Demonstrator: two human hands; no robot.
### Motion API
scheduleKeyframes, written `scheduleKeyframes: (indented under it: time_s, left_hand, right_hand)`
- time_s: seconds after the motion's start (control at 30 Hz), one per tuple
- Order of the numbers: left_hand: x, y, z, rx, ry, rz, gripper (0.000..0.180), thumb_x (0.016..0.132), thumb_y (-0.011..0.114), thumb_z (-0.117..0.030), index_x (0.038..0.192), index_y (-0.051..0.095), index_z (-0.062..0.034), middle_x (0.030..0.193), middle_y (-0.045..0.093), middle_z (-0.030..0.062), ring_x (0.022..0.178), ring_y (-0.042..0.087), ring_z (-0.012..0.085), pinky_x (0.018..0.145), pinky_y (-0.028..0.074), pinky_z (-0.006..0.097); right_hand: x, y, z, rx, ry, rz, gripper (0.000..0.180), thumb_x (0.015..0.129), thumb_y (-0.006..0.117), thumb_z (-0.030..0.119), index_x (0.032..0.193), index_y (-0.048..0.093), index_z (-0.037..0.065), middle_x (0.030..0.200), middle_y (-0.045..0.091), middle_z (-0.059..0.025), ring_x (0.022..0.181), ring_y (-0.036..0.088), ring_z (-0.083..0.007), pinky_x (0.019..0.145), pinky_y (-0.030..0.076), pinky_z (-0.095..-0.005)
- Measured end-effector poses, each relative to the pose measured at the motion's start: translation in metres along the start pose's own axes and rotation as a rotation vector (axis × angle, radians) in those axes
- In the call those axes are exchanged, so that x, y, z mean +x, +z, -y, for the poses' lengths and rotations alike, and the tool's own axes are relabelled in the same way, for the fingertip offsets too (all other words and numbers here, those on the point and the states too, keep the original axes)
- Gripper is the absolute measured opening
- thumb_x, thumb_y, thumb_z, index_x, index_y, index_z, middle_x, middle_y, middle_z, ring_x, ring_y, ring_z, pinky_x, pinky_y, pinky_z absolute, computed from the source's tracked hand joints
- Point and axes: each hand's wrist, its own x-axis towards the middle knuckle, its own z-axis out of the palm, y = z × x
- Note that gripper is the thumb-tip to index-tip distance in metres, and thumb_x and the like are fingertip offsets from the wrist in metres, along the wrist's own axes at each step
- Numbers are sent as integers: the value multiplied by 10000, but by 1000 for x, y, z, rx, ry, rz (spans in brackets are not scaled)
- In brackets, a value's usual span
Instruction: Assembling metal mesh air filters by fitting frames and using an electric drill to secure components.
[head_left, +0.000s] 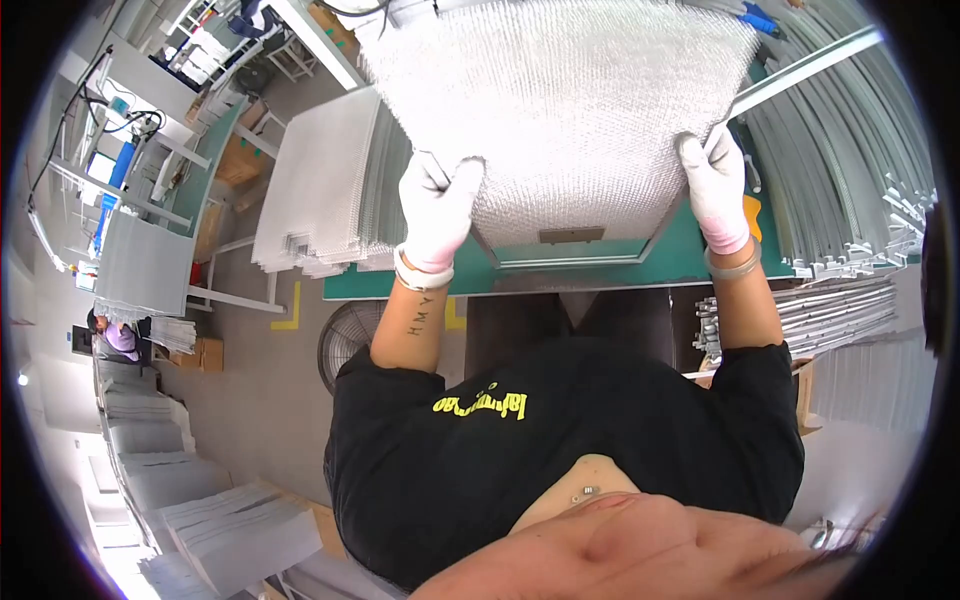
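Note:
A wide silvery metal mesh sheet [570,110] is raised at a tilt over the green worktable [400,285]. My left hand [438,210], in a white glove, grips its left edge with the thumb on top and the fingers underneath. At the right edge my right hand [715,190], gloved too, pinches the sheet the same way. Below the near edge of the mesh shows a thin metal frame [570,262], with a small dark rectangular plate [572,236] close to it. The mesh hides most of the frame, so I cannot tell whether they touch.
Left of the table stands a stack of mesh sheets [315,175]. Long metal strips [815,150] are piled at the right, with more strips [840,315] below. An orange object [752,215] lies by my right wrist. A floor fan [348,345] stands near my left elbow. Another person [122,340] is far left.

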Motion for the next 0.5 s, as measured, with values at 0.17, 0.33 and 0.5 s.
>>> scheduleKeyframes:
  time_s: [0.17,0.33,0.5]
  left_hand:
    - [-62,-7,48,104,-140,-62,299,903,712,-63,1173,635,39,1035,709,51,930,640,101,829,508,252]
    - [-58,-19,38,-43,-274,65,379,890,795,-165,1173,636,31,1028,706,40,908,644,103,798,518,250]
    - [-4,-29,-31,-42,-51,115,447,820,787,-160,1193,646,42,1165,669,94,1042,619,167,929,490,295]
  right_hand:
    - [-51,-8,-61,-92,166,-29,360,1003,616,134,1311,551,-41,1217,663,-63,1104,597,-116,982,455,-288]
    - [-54,-14,-57,-76,253,5,369,996,627,128,1313,556,-47,1235,661,-60,1103,596,-118,989,456,-299]
    - [-3,-3,30,-206,59,-46,308,989,534,142,1237,576,-35,1125,656,-103,1002,606,-145,892,481,-293]
